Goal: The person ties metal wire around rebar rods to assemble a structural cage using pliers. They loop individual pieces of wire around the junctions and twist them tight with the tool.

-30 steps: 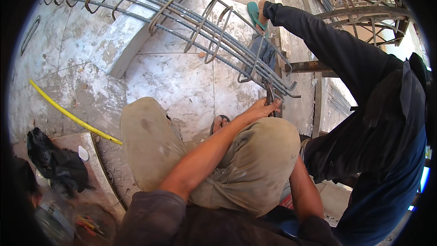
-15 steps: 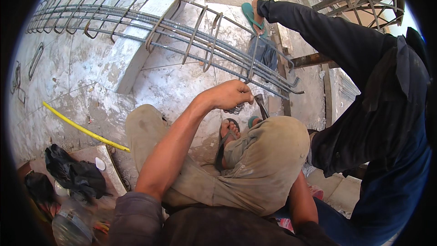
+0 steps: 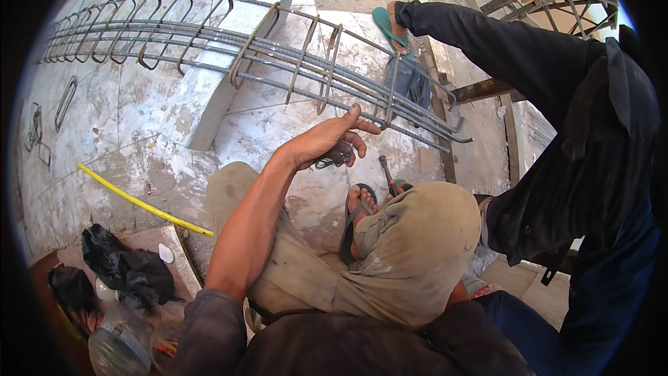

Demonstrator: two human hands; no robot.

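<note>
A bundle of thin dark tie wire [image 3: 335, 156] lies in the palm of my left hand [image 3: 319, 139], held by the curled lower fingers. The thumb and forefinger stretch apart toward the rebar cage [image 3: 289, 63]. The forefinger's tip is close to a stirrup [image 3: 391, 94] near the cage's right end; whether it touches, I cannot tell. My right forearm [image 3: 459, 294] passes behind my raised knee [image 3: 424, 237], which hides most or all of that hand. A slim metal hand tool [image 3: 385, 167] with an orange part sticks up past the knee, apparently held there; its exact kind is unclear.
A pale concrete block [image 3: 209, 108] props up the cage. Close on my right stands another person in dark trousers [image 3: 557, 160], one green sandal [image 3: 387, 26] beyond the cage. Loose stirrups [image 3: 65, 103], a yellow hose [image 3: 142, 203] and black plastic bags [image 3: 129, 264] lie left.
My left hand has opened its thumb and forefinger and shifted left, keeping the wire in its palm. The metal tool has tilted and moved slightly left. The view has shifted a little.
</note>
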